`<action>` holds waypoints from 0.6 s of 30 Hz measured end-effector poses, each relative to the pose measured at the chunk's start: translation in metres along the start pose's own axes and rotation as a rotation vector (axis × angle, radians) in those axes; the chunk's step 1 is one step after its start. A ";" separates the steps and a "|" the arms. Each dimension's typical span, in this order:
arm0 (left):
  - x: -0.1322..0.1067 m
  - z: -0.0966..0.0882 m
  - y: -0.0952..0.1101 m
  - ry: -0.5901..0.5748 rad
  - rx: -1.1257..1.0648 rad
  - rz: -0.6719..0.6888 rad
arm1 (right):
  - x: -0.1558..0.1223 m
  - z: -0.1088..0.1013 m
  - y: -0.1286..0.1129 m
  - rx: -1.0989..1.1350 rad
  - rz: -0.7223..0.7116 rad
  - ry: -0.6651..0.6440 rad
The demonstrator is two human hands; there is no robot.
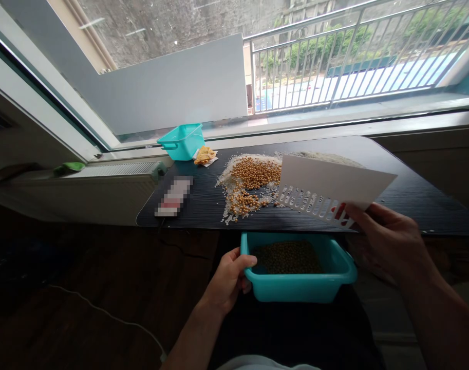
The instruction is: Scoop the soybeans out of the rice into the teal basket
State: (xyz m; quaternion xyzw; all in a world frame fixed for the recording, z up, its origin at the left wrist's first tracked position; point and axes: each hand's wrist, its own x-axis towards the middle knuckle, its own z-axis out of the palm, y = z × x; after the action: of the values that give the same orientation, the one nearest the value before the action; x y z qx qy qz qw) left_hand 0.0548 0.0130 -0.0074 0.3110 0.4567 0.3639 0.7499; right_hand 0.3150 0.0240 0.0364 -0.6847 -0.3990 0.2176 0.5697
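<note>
My left hand is closed on the left rim of a teal plastic tub, held at the front edge of the table. Inside the tub lies a layer of small dark, round beans or seeds. My right hand grips the lower right corner of a white slotted card, tilted over the table. Something red shows near those fingertips. Left of the card spreads a pile of golden-yellow beans mixed with white grains. The card hides part of the pile; paler grains show behind it.
The dark table stands against a window. At its back left are a second teal tub and a crumpled yellow item on white paper. A blurred-out flat object lies at the left. A white cable crosses the floor.
</note>
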 end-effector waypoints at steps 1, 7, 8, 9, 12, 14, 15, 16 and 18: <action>0.000 0.000 0.000 0.000 0.000 0.000 | 0.000 0.000 0.000 0.027 0.037 -0.013; -0.003 0.000 -0.001 -0.012 -0.005 0.004 | 0.008 0.003 -0.001 0.035 0.038 0.015; -0.004 0.000 -0.001 -0.011 -0.006 0.005 | 0.009 0.004 -0.001 0.036 0.033 0.015; -0.005 0.000 -0.002 -0.011 -0.006 0.005 | 0.010 0.005 -0.001 0.035 0.031 0.012; -0.006 0.001 -0.002 -0.016 -0.006 0.005 | 0.011 0.009 -0.002 0.034 0.026 -0.008; -0.006 0.002 -0.003 -0.016 -0.007 0.004 | 0.010 0.011 -0.004 0.043 0.034 -0.029; -0.006 0.002 -0.002 -0.016 -0.008 0.004 | 0.010 0.010 -0.004 0.052 0.040 -0.040; -0.006 0.002 -0.002 -0.017 -0.008 0.005 | 0.009 0.010 -0.005 0.059 0.045 -0.047; -0.007 0.001 -0.002 -0.018 -0.008 0.008 | 0.008 0.007 -0.007 0.078 0.057 -0.057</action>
State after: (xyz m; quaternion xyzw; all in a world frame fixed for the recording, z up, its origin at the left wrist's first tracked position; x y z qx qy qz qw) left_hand 0.0540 0.0064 -0.0058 0.3132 0.4471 0.3659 0.7538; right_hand 0.3122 0.0348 0.0423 -0.6665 -0.3867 0.2688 0.5780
